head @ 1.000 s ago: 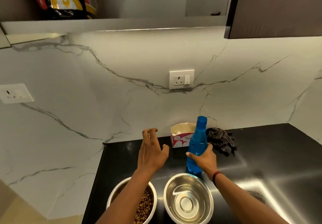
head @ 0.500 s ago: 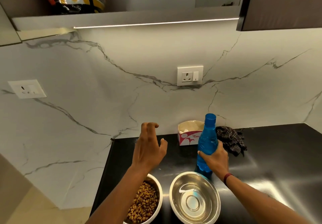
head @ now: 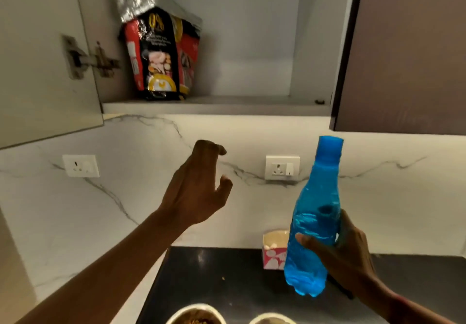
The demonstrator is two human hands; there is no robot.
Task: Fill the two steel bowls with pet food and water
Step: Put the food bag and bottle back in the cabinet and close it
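My right hand point(head: 350, 258) grips a blue water bottle point(head: 315, 222) with its cap on, lifted above the black counter point(head: 214, 273). My left hand point(head: 199, 187) is raised in front of the marble wall, fingers loosely curled, holding nothing. At the bottom edge only the rims of the two steel bowls show: the left bowl point(head: 195, 315) holds brown kibble, the right bowl point(head: 272, 318) is mostly cut off. A red and black pet food bag point(head: 161, 53) stands in the open upper cabinet.
The cabinet door point(head: 45, 59) hangs open at the left. A closed dark cabinet point(head: 408, 46) is at the upper right. A small pink and white box point(head: 274, 250) stands against the wall behind the bottle. Two wall sockets point(head: 282, 167) sit on the backsplash.
My right hand has lifted the blue bottle off the counter. My left hand has risen higher. The view has tilted up, showing the open cabinet and hiding most of the bowls.
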